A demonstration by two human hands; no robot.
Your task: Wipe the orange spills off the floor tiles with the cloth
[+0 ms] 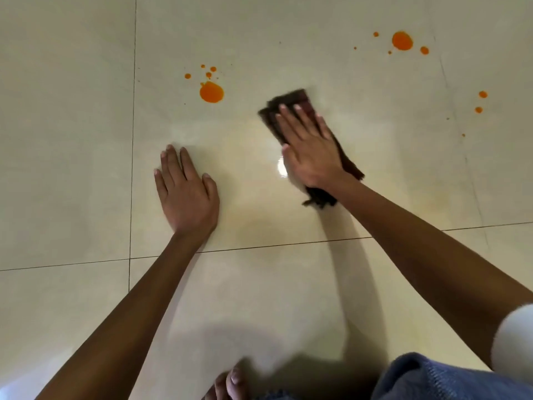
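Note:
A dark brown cloth [291, 102] lies folded flat on the cream floor tile [248, 174]. My right hand [310, 145] presses on it with straight fingers, palm down. My left hand [186, 189] rests flat on the tile to the left, fingers spread, holding nothing. An orange spill [211, 92] with small droplets above it sits up and to the left of the cloth. A second orange spill [402, 41] with droplets around it lies at the far right. Two more orange drops [480, 101] mark the tile at the right.
Dark grout lines [132, 168] cross the floor to the left of and below my hands. My bare toes [230, 382] and a knee in blue denim [427, 376] show at the bottom edge. A bright light glare sits by my right thumb.

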